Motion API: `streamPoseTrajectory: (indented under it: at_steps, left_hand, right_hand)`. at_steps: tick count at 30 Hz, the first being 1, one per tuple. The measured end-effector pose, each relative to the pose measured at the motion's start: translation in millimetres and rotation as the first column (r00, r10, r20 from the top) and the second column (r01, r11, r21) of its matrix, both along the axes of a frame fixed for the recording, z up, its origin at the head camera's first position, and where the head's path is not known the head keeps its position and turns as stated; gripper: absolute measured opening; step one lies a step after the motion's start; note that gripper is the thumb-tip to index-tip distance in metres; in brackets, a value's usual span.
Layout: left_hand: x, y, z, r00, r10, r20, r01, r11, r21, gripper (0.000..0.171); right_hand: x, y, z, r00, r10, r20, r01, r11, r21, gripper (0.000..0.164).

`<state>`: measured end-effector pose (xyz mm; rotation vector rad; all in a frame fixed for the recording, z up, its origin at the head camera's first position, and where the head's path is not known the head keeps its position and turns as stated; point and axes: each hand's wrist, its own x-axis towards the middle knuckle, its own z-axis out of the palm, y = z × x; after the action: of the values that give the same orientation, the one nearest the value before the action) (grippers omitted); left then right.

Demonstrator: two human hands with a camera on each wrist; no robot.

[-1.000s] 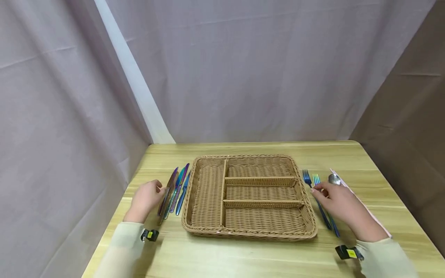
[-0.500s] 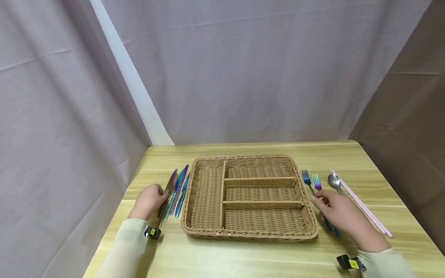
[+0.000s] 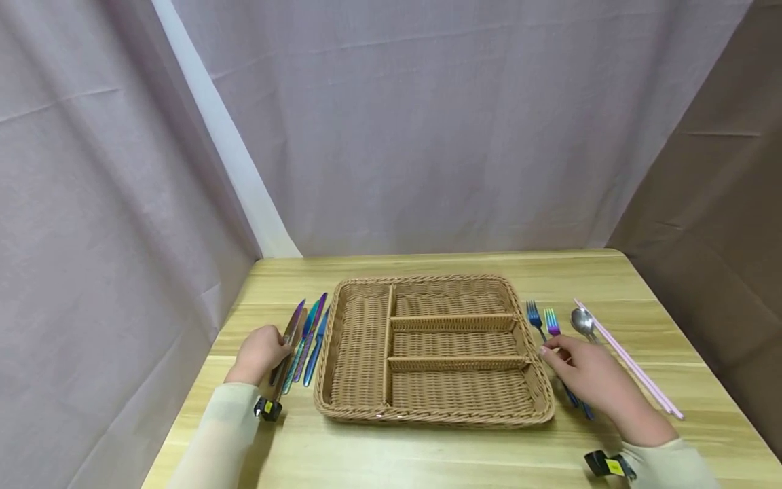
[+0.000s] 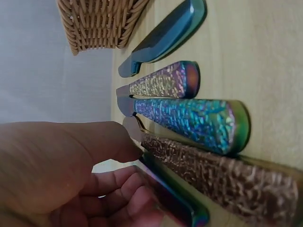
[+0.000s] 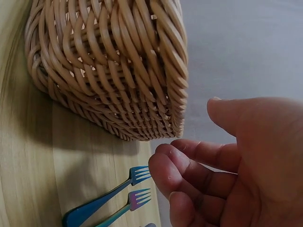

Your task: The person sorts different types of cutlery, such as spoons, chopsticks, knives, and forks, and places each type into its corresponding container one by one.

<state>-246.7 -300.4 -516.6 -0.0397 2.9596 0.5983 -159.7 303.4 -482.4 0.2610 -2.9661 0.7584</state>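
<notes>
On the wooden table (image 3: 391,458), the left hand (image 3: 258,354) pinches the outermost knife (image 4: 177,196) mid-length, probably for balance, while forks (image 5: 106,196) lie below the loosely bent, empty fingers of the right hand (image 3: 583,370).

I'm in a draped-off booth (image 3: 110,224) tbh, grey cloth (image 3: 397,136) and brown cloth (image 3: 715,217) round three sides of my wood-grain table (image 3: 440,455).

Leftmost knife (image 3: 296,320) partly out of sight

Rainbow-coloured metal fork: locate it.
In the head view, at right, the rainbow-coloured metal fork lies between the blue metal fork and the silver metal spoon, partly hidden by the right hand.
</notes>
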Motion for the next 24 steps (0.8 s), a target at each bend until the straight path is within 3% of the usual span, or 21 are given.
streamPoseTrajectory:
  at_steps: [5, 9, 16, 20, 24]
  left_hand:
    - [1.1, 0, 3.1, 1.0, 0.002, 0.019, -0.001, 1.0, -0.024, 0.042]
    - [2.3, -1, 4.7, 0.999, -0.039, 0.026, 0.04, 0.997, -0.063, 0.038]
    - [12.2, -9, 1.5, 0.999, -0.008, 0.051, 0.01, 0.999, -0.037, 0.043]
    - [8.7, -7, -1.6, 0.998, 0.03, 0.049, -0.03, 1.0, 0.002, 0.049]
    - [-0.7, 1, 2.8, 0.999, 0.037, 0.012, -0.037, 0.999, 0.039, 0.04]
  right_hand:
    - [1.1, 0, 1.6, 1.0, -0.009, 0.007, 0.009, 1.0, 0.008, 0.035]
    - [1.8, 1, 0.4, 1.0, -0.014, 0.011, 0.014, 1.0, 0.004, 0.034]
    - [-7.5, -6, -11.0, 0.998, 0.058, 0.039, -0.058, 0.998, -0.001, 0.026]
    - [-14.6, -6, -12.1, 0.997, 0.082, -0.007, -0.082, 0.996, 0.026, 0.021]
    - [-18.6, -2, -7.5, 0.998, 0.066, -0.009, -0.066, 0.997, 0.042, 0.023]
